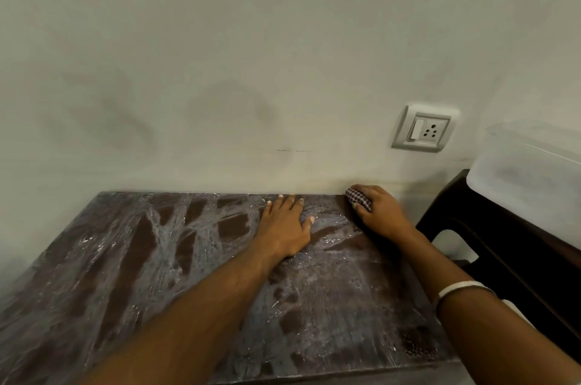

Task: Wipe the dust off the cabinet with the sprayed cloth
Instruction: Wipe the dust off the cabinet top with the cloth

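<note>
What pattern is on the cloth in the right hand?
The cloth shows a small dark-and-light check, reddish-brown in tone, bunched under the right hand. Head view, the only one.

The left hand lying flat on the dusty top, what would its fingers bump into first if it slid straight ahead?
Most likely the wall. The left hand lies flat on the cabinet top, fingertips pointing at its back edge, with nothing visible between.

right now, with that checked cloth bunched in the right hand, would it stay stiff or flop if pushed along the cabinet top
The checked cloth is wadded small under the right hand, so it is probably soft and floppy. It likely weighs little. On the dusty cabinet top it would probably drag rather than glide.
</note>
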